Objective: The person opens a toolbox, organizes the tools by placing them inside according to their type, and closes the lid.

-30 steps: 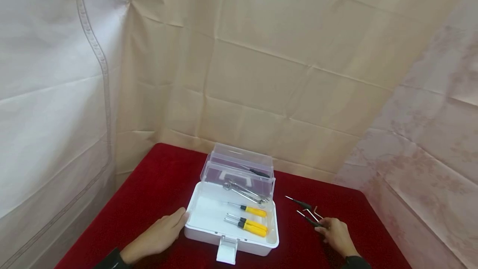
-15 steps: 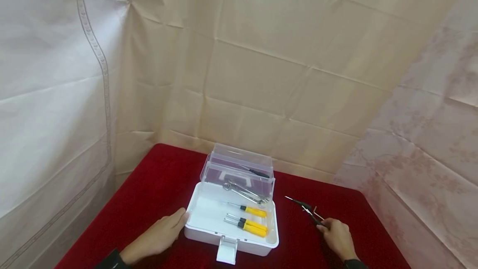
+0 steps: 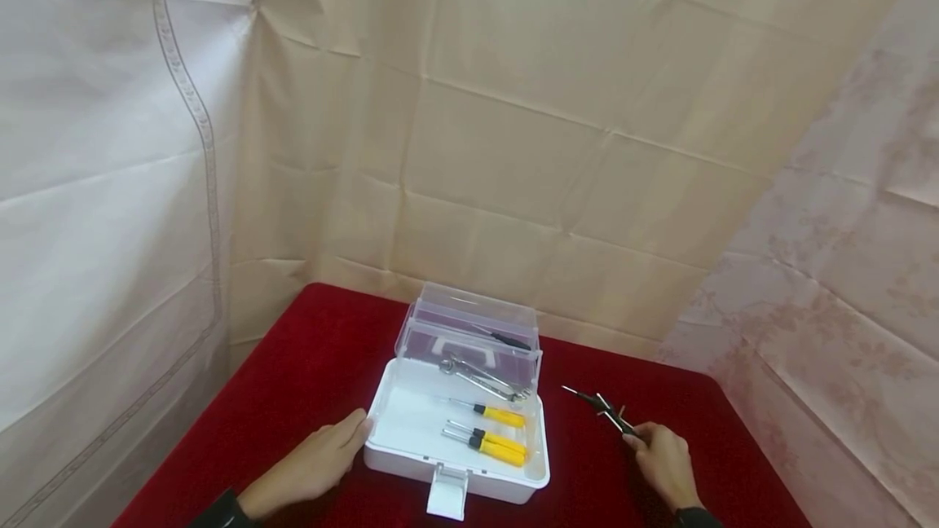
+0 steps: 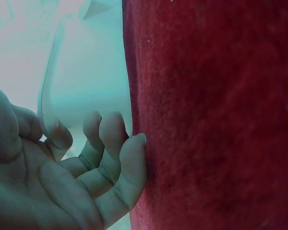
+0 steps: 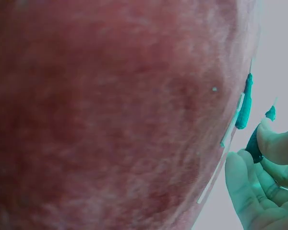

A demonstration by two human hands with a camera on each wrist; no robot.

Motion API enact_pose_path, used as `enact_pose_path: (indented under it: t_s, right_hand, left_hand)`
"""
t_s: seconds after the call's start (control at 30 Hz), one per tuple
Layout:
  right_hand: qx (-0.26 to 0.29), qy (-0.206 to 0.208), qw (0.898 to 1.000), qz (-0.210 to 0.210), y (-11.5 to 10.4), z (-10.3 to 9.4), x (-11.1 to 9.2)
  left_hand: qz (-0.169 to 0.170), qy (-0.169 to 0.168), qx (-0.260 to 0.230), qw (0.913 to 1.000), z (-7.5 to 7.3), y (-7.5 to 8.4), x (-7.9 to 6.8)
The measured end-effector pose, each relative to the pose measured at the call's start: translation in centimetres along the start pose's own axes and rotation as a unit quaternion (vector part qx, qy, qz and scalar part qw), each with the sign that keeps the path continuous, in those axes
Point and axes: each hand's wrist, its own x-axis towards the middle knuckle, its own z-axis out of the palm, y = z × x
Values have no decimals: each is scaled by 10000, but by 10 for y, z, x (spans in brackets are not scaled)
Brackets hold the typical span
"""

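My left hand [image 3: 315, 455] is at the left side of an open white toolbox [image 3: 396, 458]. In the left wrist view its thumb and index finger pinch the rim, the other fingers curling by the outer wall. To the right of the box, my right hand [image 3: 663, 463] pinches a dark-handled screwdriver [image 5: 253, 146] between thumb and fingers. A second dark-handled screwdriver [image 5: 245, 108] lies on the red cloth just beyond. Thin silver rods, one seen as a pale rod [image 5: 210, 178] in the right wrist view, lie near it; earlier they show bent ends like hex keys.
Inside the box lie several yellow-handled screwdrivers [image 3: 500, 451] and silver wrenches [image 3: 484, 381]. The clear lid [image 3: 477, 308] leans back, with another dark screwdriver [image 3: 511, 341] seen there. The latch [image 3: 447, 492] hangs at the front. Cloth walls surround the red table [image 3: 323, 332].
The screwdriver in my right hand has swung its tip away from the box's front, toward the far side and slightly right. My left hand and the toolbox stay put.
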Motion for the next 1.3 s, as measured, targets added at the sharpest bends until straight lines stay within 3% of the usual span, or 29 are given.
enact_pose_path:
  t_s: [0.43, 0.73, 1.3]
  right_hand:
    - [93, 292, 9995, 69, -11, -3, 3]
    - [252, 174, 9995, 126, -17, -7, 4]
    - [514, 122, 9985, 132, -35, -14, 11]
  left_hand:
    - [55, -43, -92, 9999, 0, -1, -2]
    - [-74, -145, -294, 9994, 0, -2, -3]
    - [67, -38, -122, 9999, 0, -2, 0]
